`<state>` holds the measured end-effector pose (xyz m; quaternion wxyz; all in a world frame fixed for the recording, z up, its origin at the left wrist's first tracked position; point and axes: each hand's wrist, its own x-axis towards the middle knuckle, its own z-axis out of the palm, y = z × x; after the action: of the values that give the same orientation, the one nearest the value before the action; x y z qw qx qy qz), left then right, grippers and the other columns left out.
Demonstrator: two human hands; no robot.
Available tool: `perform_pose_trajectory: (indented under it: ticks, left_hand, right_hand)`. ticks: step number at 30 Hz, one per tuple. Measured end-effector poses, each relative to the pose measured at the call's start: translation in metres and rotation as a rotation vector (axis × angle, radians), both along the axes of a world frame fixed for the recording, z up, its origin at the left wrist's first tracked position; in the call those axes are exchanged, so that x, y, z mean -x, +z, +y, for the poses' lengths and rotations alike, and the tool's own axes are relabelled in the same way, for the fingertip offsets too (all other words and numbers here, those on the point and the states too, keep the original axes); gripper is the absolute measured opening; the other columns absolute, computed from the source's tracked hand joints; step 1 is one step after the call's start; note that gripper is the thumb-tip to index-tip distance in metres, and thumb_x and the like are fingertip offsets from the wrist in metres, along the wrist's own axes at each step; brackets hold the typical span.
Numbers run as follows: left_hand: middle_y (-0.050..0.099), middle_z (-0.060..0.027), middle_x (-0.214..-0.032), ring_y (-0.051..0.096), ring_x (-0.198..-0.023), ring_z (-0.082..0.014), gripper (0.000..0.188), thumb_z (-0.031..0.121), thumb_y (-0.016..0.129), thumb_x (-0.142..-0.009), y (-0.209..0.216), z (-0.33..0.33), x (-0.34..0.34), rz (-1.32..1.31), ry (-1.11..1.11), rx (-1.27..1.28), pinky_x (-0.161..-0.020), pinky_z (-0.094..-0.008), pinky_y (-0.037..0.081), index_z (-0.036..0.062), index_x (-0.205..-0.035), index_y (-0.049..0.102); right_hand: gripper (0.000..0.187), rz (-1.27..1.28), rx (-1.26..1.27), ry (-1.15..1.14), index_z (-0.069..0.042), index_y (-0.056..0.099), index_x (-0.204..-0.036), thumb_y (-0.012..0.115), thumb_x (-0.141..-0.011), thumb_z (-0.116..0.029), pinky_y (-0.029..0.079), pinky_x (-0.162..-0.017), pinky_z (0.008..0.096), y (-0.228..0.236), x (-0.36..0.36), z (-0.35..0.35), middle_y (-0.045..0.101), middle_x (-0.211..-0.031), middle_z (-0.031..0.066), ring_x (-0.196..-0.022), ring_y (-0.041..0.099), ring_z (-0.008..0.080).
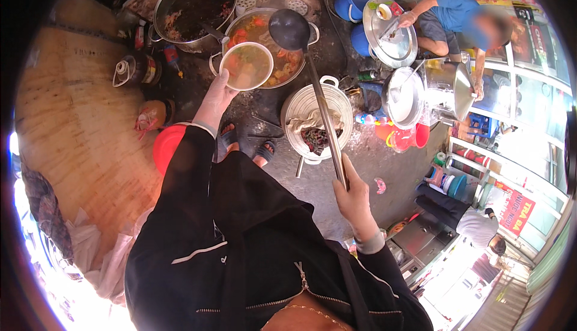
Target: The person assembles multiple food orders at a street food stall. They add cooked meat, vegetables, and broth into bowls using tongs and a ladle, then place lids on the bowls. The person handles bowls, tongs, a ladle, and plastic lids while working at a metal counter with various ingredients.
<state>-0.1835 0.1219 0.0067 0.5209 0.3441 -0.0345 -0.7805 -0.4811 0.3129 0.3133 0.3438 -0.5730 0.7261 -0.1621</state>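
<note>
My left hand (217,99), in what looks like a thin glove, is closed on the rim of a round white bowl (246,66) filled with brownish broth. The bowl is held over the near left edge of a wide pot (312,35) of soup with red tomato pieces. My right hand (353,199) grips the long metal handle of a ladle (289,29). The ladle's dark round head hangs above the soup pot, to the right of the bowl; its contents, if any, cannot be made out. The handle crosses over a pale pot (291,105) holding a cloth and dark pieces.
A large pot (155,21) of dark liquid stands at the far left, near a dark jug (135,69). A red tub (168,147) is beside my left arm. At right, another person (454,18) sits by a large round metal lid (390,45), blue buckets (351,0) and a metal pot.
</note>
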Motion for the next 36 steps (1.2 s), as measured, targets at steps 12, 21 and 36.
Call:
perform_pose_trajectory:
  ticks: [12, 21, 36]
  left_hand:
    - [0.043, -0.0086, -0.148, 0.041, -0.138, -0.0268, 0.073, 0.037, 0.07, -0.087, 0.014, 0.03, -0.048, 0.069, -0.009, 0.021, -0.116, -0.0473, 0.034, 0.0087, -0.145, 0.037]
    - [0.041, -0.0098, -0.15, 0.038, -0.139, -0.0281, 0.075, 0.035, 0.071, -0.086, 0.003, 0.041, -0.063, 0.112, 0.021, 0.003, -0.117, -0.0478, 0.031, 0.0072, -0.146, 0.036]
    - [0.043, -0.0096, -0.148, 0.04, -0.138, -0.027, 0.078, 0.035, 0.075, -0.084, 0.097, 0.054, -0.049, 0.147, -0.177, 0.012, -0.117, -0.0468, 0.031, 0.006, -0.146, 0.036]
  right_hand:
    - [0.065, 0.437, -0.164, 0.206, -0.019, 0.037, -0.147, 0.059, -0.086, -0.015, 0.052, -0.068, 0.051, -0.12, -0.001, -0.047, 0.067, -0.086, 0.0182, -0.077, 0.067, 0.0385]
    - [0.065, 0.386, -0.217, 0.196, -0.02, 0.035, -0.148, 0.057, -0.087, -0.017, 0.051, -0.07, 0.0507, -0.126, -0.005, -0.054, 0.067, -0.09, 0.0174, -0.081, 0.067, 0.0385]
    - [0.043, 0.28, -0.318, 0.114, -0.015, 0.051, -0.129, 0.059, -0.089, -0.031, 0.051, -0.082, 0.051, -0.217, -0.049, -0.104, 0.068, -0.102, 0.0216, -0.097, 0.065, 0.0409]
